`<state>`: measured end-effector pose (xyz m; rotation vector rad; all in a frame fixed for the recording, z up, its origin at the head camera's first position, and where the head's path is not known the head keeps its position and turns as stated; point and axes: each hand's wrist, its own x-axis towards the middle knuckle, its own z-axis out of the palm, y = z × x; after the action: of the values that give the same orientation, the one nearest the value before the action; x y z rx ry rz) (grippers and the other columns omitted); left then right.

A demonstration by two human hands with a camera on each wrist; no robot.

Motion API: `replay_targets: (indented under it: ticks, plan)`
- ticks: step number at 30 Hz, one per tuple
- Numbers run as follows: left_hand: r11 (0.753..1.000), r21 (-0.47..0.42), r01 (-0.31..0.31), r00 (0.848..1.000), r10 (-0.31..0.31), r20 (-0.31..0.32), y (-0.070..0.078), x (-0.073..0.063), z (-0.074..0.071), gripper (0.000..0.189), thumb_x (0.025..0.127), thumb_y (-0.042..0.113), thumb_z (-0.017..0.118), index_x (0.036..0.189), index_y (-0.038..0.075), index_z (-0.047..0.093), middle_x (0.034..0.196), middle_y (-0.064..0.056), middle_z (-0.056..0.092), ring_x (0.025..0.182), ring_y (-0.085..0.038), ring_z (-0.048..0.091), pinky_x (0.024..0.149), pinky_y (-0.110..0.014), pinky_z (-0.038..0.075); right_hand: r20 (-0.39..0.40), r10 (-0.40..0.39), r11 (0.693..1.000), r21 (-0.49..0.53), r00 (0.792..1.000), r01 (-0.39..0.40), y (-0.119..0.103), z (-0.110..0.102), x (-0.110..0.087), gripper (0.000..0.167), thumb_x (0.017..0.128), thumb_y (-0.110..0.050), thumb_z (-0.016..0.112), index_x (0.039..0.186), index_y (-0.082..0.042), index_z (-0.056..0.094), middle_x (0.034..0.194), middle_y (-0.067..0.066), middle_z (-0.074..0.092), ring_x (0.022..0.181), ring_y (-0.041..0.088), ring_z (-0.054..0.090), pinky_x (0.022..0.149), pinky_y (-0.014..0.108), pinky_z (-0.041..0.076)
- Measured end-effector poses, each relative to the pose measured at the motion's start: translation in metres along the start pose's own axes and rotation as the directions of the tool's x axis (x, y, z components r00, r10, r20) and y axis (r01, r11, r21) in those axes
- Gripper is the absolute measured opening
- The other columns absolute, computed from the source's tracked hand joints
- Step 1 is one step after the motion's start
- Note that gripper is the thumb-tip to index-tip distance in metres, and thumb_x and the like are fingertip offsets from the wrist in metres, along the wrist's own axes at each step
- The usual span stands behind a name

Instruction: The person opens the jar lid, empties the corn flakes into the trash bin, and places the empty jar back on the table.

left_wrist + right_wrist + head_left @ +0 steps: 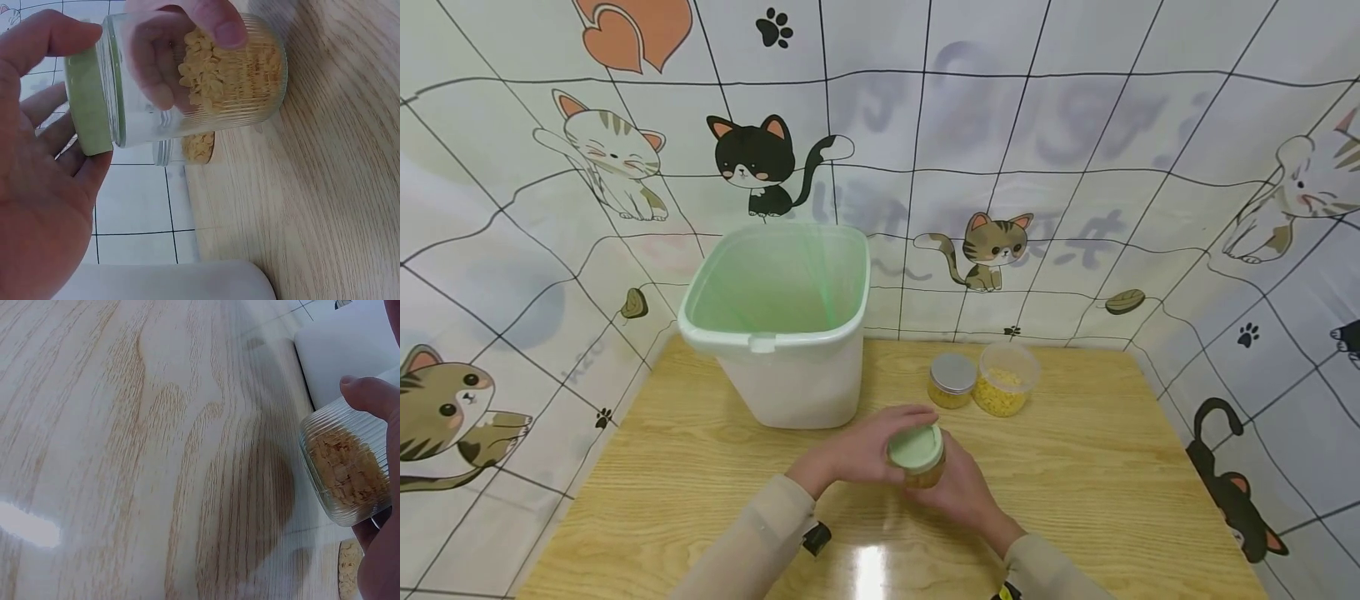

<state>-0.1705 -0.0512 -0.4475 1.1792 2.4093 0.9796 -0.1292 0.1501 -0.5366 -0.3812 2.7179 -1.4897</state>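
A ribbed glass jar (262, 81) with a pale green lid (89, 100) is held between my two hands, partly filled with yellow-brown flakes (209, 72). My left hand (867, 446) grips the lid, its thumb on one side and fingers curled round the other. Around the glass body curls my right hand (961, 492), with its thumb (369, 394) along the ribbed side. The right wrist view shows the jar's base tilted above the wooden table (156, 425), over a dark shadow. Part of the jar is hidden by my hands in the head view.
A large white bin with a pale green inside (790, 379) stands at the back left. Behind my hands, a silver-lidded jar (953, 372) sits beside a clear tub (1004, 387) of yellow bits. Cat-printed sheeting (880, 200) borders the table's back and sides.
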Motion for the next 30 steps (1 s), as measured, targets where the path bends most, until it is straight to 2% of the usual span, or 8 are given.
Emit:
replay_targets:
  ticks: [6, 9, 14, 20, 25, 30]
  plan:
    - [0.993, -0.01, 0.117, 0.991, -0.118, -0.06, 0.001, -0.002, -0.001, 0.084, 0.074, 0.03, 0.078, 0.149, 0.03, 0.04, 0.154, 0.003, 0.039, 0.139, -0.017, 0.039, 0.108, -0.038, 0.042, -0.032, -0.018, 0.999, -0.03, 0.999, 0.017, -0.001, 0.002, 0.001, 0.091, 0.061, -0.031, 0.091, 0.138, -0.016, 0.046, 0.127, -0.005, 0.061, 0.115, 0.013, 0.059, 0.1, 0.042, 0.05]
    - [0.991, -0.013, 0.133, 0.986, -0.134, -0.095, 0.0, -0.002, 0.001, 0.083, 0.074, 0.038, 0.079, 0.147, 0.031, 0.042, 0.151, 0.003, 0.042, 0.135, -0.017, 0.042, 0.104, -0.036, 0.045, -0.039, -0.016, 0.999, -0.035, 0.999, 0.015, -0.001, 0.002, 0.002, 0.09, 0.059, -0.03, 0.092, 0.137, -0.015, 0.047, 0.126, -0.005, 0.061, 0.114, 0.014, 0.06, 0.1, 0.043, 0.05]
    - [0.991, 0.006, 0.133, 0.98, -0.13, -0.152, -0.001, -0.002, 0.0, 0.083, 0.072, 0.047, 0.079, 0.146, 0.032, 0.044, 0.148, 0.003, 0.043, 0.129, -0.018, 0.046, 0.097, -0.034, 0.048, -0.037, -0.004, 1.0, -0.027, 0.999, 0.003, -0.002, 0.003, 0.002, 0.091, 0.058, -0.028, 0.093, 0.136, -0.016, 0.047, 0.124, -0.005, 0.062, 0.113, 0.014, 0.06, 0.099, 0.042, 0.05]
    - [0.993, -0.005, 0.118, 0.976, -0.117, -0.185, 0.002, -0.004, -0.003, 0.082, 0.072, 0.049, 0.08, 0.144, 0.032, 0.046, 0.147, 0.006, 0.044, 0.131, -0.017, 0.045, 0.098, -0.036, 0.048, -0.032, 0.005, 1.0, -0.011, 0.999, -0.005, -0.002, 0.002, 0.002, 0.09, 0.059, -0.024, 0.093, 0.136, -0.018, 0.046, 0.123, -0.007, 0.061, 0.113, 0.012, 0.06, 0.1, 0.041, 0.05]
    - [0.993, -0.077, 0.088, 0.969, -0.103, -0.223, 0.004, -0.007, -0.006, 0.08, 0.072, 0.051, 0.08, 0.142, 0.032, 0.046, 0.145, 0.01, 0.046, 0.132, -0.014, 0.046, 0.102, -0.039, 0.046, -0.031, 0.007, 1.0, -0.016, 0.999, -0.008, 0.001, -0.001, 0.002, 0.091, 0.059, -0.027, 0.094, 0.136, -0.022, 0.046, 0.122, -0.011, 0.06, 0.112, 0.008, 0.059, 0.1, 0.04, 0.05]
    - [0.989, -0.138, 0.054, 0.961, -0.089, -0.263, 0.002, -0.012, -0.01, 0.08, 0.073, 0.05, 0.081, 0.142, 0.026, 0.047, 0.143, 0.011, 0.048, 0.123, -0.01, 0.051, 0.1, -0.035, 0.048, -0.048, 0.017, 1.0, -0.014, 0.999, -0.017, 0.001, -0.007, 0.001, 0.095, 0.057, -0.031, 0.094, 0.138, -0.022, 0.045, 0.125, -0.007, 0.06, 0.112, 0.011, 0.06, 0.099, 0.041, 0.05]
